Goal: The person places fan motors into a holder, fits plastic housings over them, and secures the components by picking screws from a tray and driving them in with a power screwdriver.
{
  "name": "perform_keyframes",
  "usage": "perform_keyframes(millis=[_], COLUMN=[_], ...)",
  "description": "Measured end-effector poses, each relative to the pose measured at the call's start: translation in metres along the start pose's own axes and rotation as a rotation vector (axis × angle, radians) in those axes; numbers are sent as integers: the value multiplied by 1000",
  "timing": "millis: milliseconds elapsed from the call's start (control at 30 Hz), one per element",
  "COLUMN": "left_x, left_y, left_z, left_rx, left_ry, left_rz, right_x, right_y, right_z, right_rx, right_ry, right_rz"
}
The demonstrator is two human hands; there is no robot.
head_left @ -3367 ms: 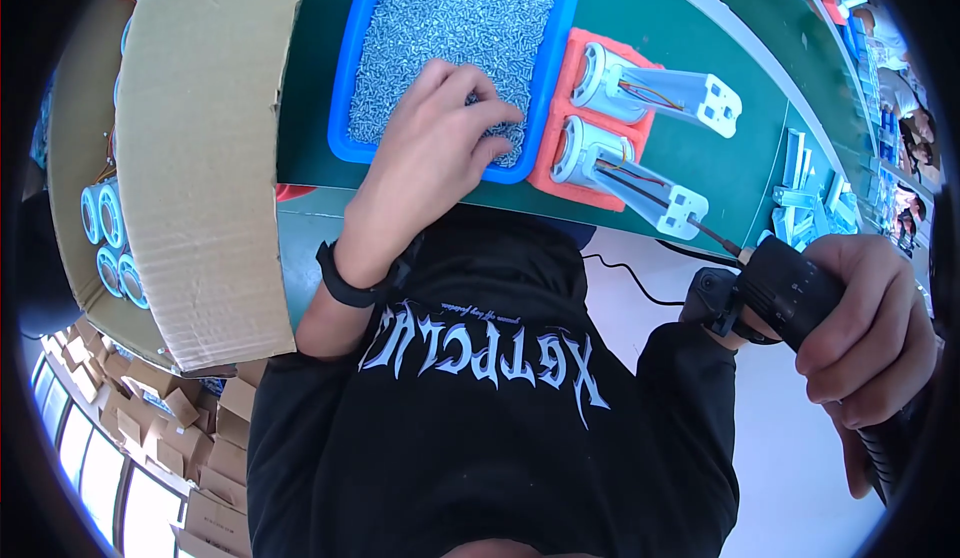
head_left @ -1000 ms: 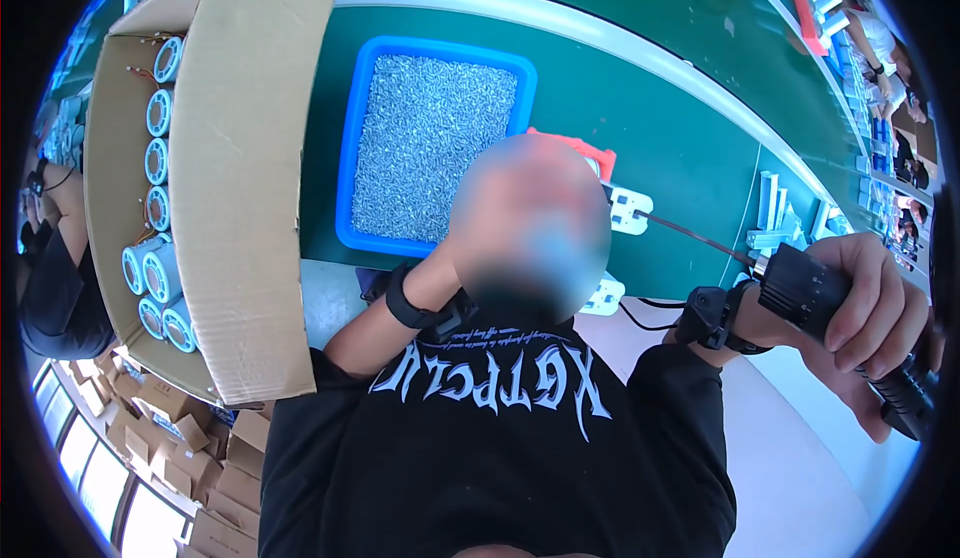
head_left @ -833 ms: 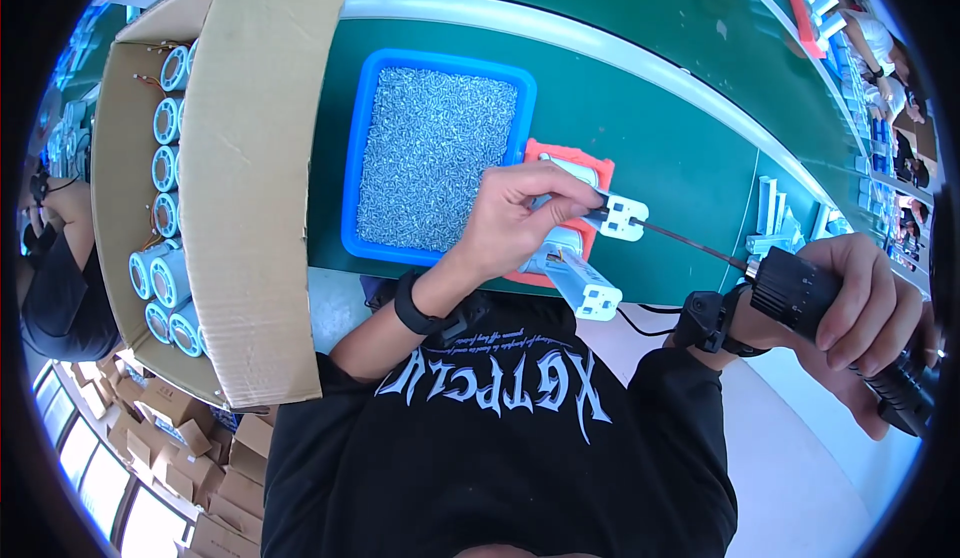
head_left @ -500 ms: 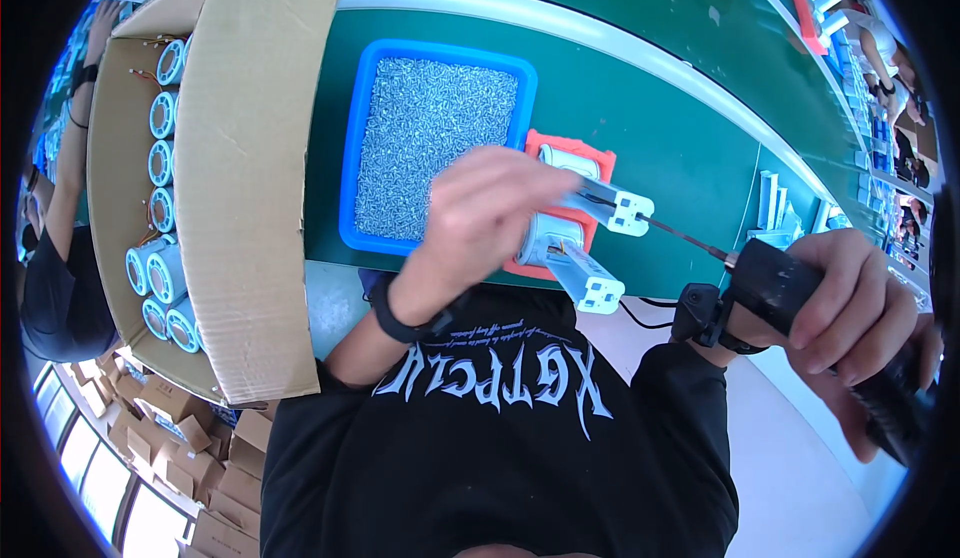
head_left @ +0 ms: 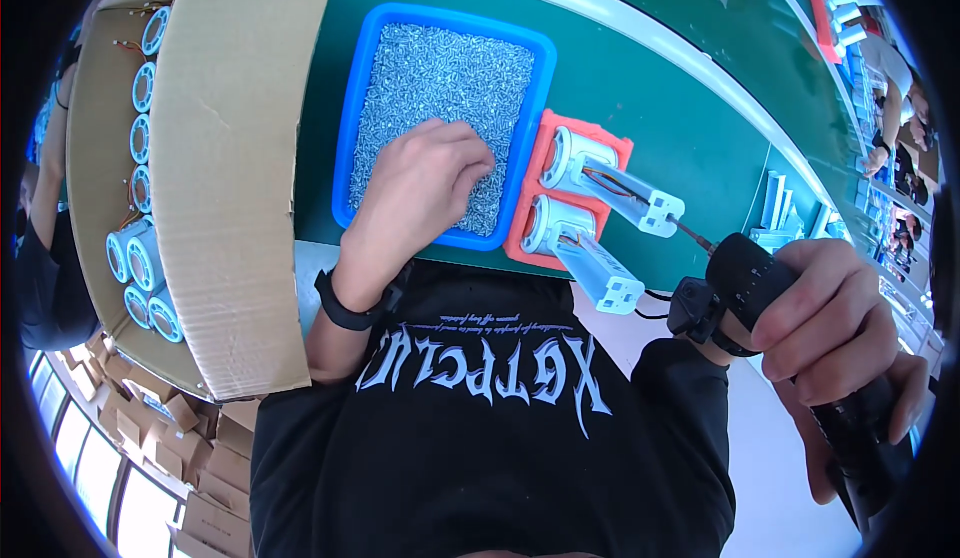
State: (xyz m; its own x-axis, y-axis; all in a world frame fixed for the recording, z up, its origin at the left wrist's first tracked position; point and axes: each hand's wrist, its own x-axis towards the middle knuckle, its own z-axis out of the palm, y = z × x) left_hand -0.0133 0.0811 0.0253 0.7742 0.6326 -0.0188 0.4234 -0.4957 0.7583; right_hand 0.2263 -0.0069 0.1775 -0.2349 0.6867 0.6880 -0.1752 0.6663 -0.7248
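Note:
My left hand (head_left: 425, 178) dips into the blue tray (head_left: 343, 158), over a heap of small silver screws (head_left: 455, 73). Its fingers are bent and pressed together; whatever sits between the fingertips is hidden. My right hand (head_left: 830, 328) grips a black electric screwdriver (head_left: 750, 276). The thin bit points left and its tip meets the end face of the farther white housing (head_left: 650, 208), which has a round body and a long rectangular arm with wires inside. A second such housing (head_left: 605, 276) lies nearer to me. Both round bodies rest in an orange-red holder (head_left: 530, 243).
On the left stands an open cardboard box (head_left: 235, 178) with several white cylindrical parts (head_left: 145, 258) in it. White parts (head_left: 775, 203) lie farther right on the green table (head_left: 660, 88). Other people are at both sides, with cardboard boxes (head_left: 215, 508) behind on the left.
My left hand has moved left from the farther housing into the screws. The screwdriver stays in my right hand, its bit still at that housing's end. The view has shifted slightly.

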Motion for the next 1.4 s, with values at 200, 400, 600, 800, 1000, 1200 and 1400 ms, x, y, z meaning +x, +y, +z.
perform_keyframes(millis=[200,400,600,800,1000,1200,1400], left_x=[11,26,26,24,25,25,23], left_y=[17,35,34,30,26,25,27], left_z=[5,30,49,56,59,62,60], left_rx=[-242,-571,-599,-641,-647,-482,-402], left_ry=[67,178,173,250,252,321,354], left_rz=[-39,85,102,141,152,246,274], right_x=[-4,-3,-3,-4,-3,-6,-3], right_y=[2,-6,-2,1,19,12,8], right_z=[6,9,5,7,7,0,-1], right_rx=[-1,-36,-27,-27,83,59,132], right_ry=[57,91,61,83,51,51,100], right_rz=[5,76,60,22,-75,-1,-99])
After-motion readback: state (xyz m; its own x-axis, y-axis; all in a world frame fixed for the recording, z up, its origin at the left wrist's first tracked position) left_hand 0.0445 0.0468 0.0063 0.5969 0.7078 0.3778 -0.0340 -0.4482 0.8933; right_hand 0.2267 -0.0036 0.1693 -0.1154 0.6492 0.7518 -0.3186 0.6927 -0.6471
